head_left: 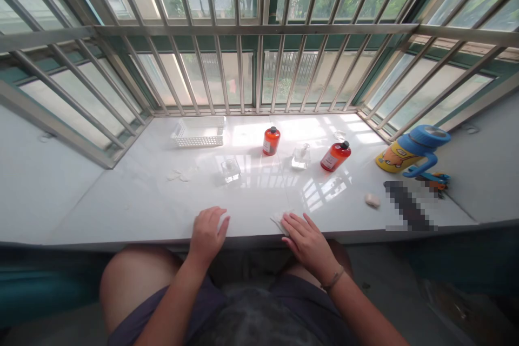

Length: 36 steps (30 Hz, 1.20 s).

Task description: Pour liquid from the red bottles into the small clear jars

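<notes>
Fingers open and flat, the right hand (305, 240) rests on a folded white tissue (278, 221) at the front edge of the marble sill (101, 194); soft, light, probably best pinched by a loose corner; the left hand (207, 235) lies open nearby.

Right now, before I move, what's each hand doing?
Left hand: half-curled, holding nothing visible.
Right hand: open, fingers spread, resting on a white tissue, not gripping it.

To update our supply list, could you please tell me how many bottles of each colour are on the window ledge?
Orange bottles with black caps: 2
Clear glass bottles: 2
Yellow drinking bottle with a blue lid: 1
Total: 5
</notes>
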Available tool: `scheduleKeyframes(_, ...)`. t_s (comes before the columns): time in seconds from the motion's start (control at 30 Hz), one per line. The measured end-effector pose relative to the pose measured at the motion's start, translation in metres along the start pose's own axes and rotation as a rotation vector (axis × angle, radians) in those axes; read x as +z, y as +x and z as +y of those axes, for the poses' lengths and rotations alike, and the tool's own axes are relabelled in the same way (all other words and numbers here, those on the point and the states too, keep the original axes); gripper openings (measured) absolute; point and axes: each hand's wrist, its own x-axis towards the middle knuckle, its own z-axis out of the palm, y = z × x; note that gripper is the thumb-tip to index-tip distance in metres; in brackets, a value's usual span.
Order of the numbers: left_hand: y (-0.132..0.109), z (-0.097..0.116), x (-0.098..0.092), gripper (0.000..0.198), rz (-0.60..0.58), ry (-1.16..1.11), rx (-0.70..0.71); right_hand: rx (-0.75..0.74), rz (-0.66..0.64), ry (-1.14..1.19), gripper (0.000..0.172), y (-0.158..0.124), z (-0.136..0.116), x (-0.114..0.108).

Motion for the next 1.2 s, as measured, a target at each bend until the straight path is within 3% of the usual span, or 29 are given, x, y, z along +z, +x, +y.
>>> scheduleKeyframes(0.1, -0.005, -0.039, -0.012, 0.022, 0.137, 0.109, -0.023, 0.004, -0.021, -0.050, 0.046, 0.001, 0.015, -0.001)
scheduleKeyframes(0.2, -0.006, -0.060, -0.017, 0.019, 0.234, 0.148, -0.016, 0.064, 0.002, -0.106, 0.040, 0.005, 0.030, -0.005)
scheduleKeyframes(0.3, -0.007, -0.064, -0.015, 0.018, 0.274, 0.143, -0.035, 0.085, 0.037, -0.101, 0.039, 0.008, 0.032, -0.008)
scheduleKeyframes(0.47, -0.010, -0.062, -0.010, 0.018, 0.252, 0.184, -0.046, 0.021, 0.013, -0.026, 0.042, 0.002, 0.010, -0.003)
scheduleKeyframes(0.63, -0.010, -0.062, -0.010, 0.016, 0.250, 0.191, -0.048, 0.116, 0.012, -0.043, 0.037, -0.002, 0.008, 0.002)
scheduleKeyframes(0.73, -0.010, -0.062, -0.010, 0.014, 0.258, 0.205, -0.032, 0.211, 0.047, -0.126, 0.034, -0.004, 0.033, -0.001)
scheduleKeyframes(0.9, -0.009, -0.061, -0.009, 0.012, 0.259, 0.218, -0.020, 0.395, 0.182, -0.309, 0.038, -0.019, 0.097, -0.013)
scheduleKeyframes(1.0, -0.009, -0.060, -0.009, 0.011, 0.260, 0.224, -0.008, 0.455, 0.259, -0.334, 0.037, -0.020, 0.117, -0.012)
scheduleKeyframes(1.1, -0.008, -0.059, -0.010, 0.010, 0.278, 0.249, 0.027, 0.495, 0.304, -0.309, 0.039, 0.000, 0.104, 0.001)
scheduleKeyframes(1.2, -0.007, -0.059, -0.010, 0.007, 0.303, 0.278, 0.067, 0.463, 0.219, -0.204, 0.039, 0.038, 0.057, 0.020)
